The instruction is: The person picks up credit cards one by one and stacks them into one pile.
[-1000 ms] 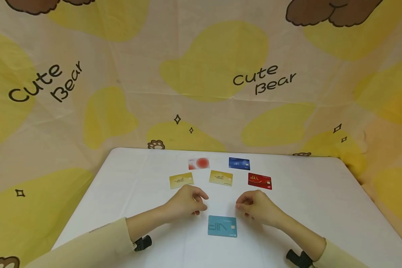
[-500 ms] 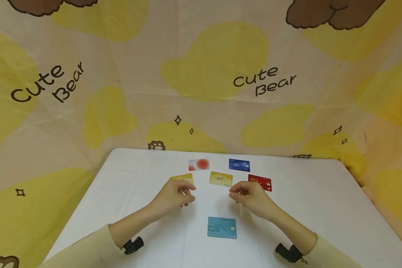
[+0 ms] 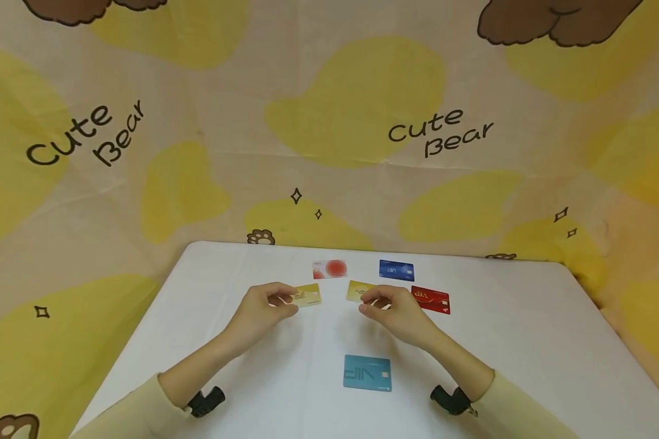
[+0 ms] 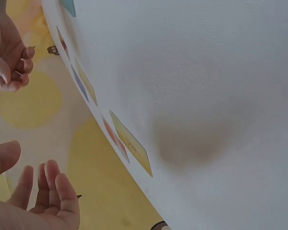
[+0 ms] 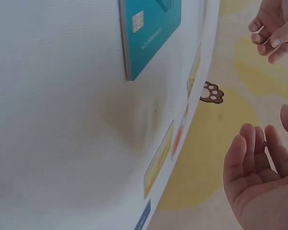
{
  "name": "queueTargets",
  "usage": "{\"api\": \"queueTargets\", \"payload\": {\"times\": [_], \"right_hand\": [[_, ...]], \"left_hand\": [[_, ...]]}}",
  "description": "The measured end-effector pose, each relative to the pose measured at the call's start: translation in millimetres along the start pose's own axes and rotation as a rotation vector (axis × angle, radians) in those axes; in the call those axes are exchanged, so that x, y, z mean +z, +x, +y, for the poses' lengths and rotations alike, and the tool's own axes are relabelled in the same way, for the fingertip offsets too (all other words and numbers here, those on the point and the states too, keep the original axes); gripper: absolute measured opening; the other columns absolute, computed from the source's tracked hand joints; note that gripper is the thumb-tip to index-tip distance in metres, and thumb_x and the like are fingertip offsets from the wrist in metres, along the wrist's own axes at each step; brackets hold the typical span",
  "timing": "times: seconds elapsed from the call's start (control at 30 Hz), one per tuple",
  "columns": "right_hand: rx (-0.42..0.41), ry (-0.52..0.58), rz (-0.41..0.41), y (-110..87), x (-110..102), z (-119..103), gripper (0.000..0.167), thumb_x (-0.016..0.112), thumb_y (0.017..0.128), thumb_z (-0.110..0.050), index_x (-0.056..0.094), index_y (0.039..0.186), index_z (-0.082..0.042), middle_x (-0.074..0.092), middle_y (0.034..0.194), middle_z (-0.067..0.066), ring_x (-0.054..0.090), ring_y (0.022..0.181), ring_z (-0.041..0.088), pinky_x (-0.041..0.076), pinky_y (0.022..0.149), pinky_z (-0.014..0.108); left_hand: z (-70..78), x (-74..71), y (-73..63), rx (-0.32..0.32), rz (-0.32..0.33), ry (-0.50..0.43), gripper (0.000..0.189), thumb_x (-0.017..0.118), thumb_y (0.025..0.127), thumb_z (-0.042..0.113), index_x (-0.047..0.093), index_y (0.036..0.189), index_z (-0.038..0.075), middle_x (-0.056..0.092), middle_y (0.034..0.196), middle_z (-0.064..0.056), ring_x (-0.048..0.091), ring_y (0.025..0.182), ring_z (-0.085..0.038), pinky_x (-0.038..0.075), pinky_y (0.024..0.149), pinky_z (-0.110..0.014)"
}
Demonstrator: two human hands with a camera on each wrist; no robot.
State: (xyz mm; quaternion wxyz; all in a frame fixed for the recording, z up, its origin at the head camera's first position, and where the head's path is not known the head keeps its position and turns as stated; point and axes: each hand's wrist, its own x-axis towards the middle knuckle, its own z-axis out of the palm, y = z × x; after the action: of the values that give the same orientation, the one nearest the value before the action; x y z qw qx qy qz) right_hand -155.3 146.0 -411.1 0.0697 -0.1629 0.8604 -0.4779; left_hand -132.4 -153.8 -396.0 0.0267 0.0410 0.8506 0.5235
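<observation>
My left hand hovers over the table, its fingers loosely bent and holding nothing. From the head view it overlaps the left edge of a gold card; the left wrist view shows that hand apart from the card. Likewise raised and bare is my right hand, which partly hides a second gold card. Its relaxed fingers show in the right wrist view. Just right of this hand lies a red VIP card. A teal VIP card lies nearer to me, between the forearms.
Behind the gold cards lie a white card with red circles and a blue VIP card. All rest flat on the white table. A yellow patterned cloth hangs past the far edge. Each wrist carries a black camera.
Both hands have moved forward toward the gold cards, and each has shifted left, the left hand further. The cards lie where they were.
</observation>
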Motion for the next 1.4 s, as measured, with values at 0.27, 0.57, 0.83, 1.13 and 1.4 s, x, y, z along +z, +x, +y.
{"api": "queueTargets", "payload": {"times": [0.27,0.57,0.83,1.13,1.4], "right_hand": [[-0.001,0.026,0.001,17.0,7.2,-5.1,0.02,0.077,0.096,-0.02,0.076,0.111,-0.007,0.072,0.102,0.0,0.064,0.093,0.021,0.056,0.077,0.032],[-0.02,0.011,-0.005,33.7,14.7,-8.4,0.023,0.079,0.094,-0.022,0.075,0.113,-0.009,0.072,0.103,-0.001,0.065,0.094,0.019,0.056,0.079,0.033],[0.025,0.002,-0.05,45.9,20.9,-6.3,0.035,0.078,0.096,-0.024,0.072,0.123,-0.004,0.071,0.108,0.0,0.063,0.097,0.021,0.057,0.08,0.031],[0.021,0.0,-0.066,64.5,30.2,-8.9,0.036,0.079,0.095,-0.024,0.071,0.123,-0.003,0.069,0.115,0.008,0.063,0.097,0.022,0.057,0.08,0.031],[0.019,0.013,-0.092,80.4,38.1,-9.2,0.041,0.08,0.093,-0.021,0.068,0.126,0.0,0.068,0.121,0.017,0.062,0.097,0.025,0.056,0.083,0.033]], "left_hand": [[-12.0,-14.3,4.9,0.008,0.06,0.009,0.039,0.076,0.089,0.002,0.07,0.127,-0.001,0.067,0.11,-0.016,0.06,0.096,-0.024,0.051,0.071,-0.024],[-26.2,-27.9,13.0,0.003,0.098,0.073,0.043,0.076,0.091,0.005,0.066,0.132,-0.003,0.066,0.115,-0.022,0.061,0.1,-0.027,0.05,0.079,-0.027],[-36.8,-36.7,20.2,-0.006,0.114,0.104,0.043,0.076,0.091,0.004,0.066,0.131,-0.005,0.066,0.114,-0.023,0.061,0.1,-0.029,0.05,0.083,-0.033],[-46.3,-45.5,33.7,-0.033,0.119,0.127,0.046,0.077,0.091,0.008,0.064,0.133,-0.006,0.067,0.111,-0.02,0.06,0.095,-0.028,0.05,0.077,-0.032],[-56.7,-45.6,46.5,-0.072,0.087,0.127,0.051,0.078,0.089,0.011,0.063,0.134,-0.007,0.065,0.107,-0.016,0.06,0.093,-0.027,0.049,0.076,-0.031]]}}
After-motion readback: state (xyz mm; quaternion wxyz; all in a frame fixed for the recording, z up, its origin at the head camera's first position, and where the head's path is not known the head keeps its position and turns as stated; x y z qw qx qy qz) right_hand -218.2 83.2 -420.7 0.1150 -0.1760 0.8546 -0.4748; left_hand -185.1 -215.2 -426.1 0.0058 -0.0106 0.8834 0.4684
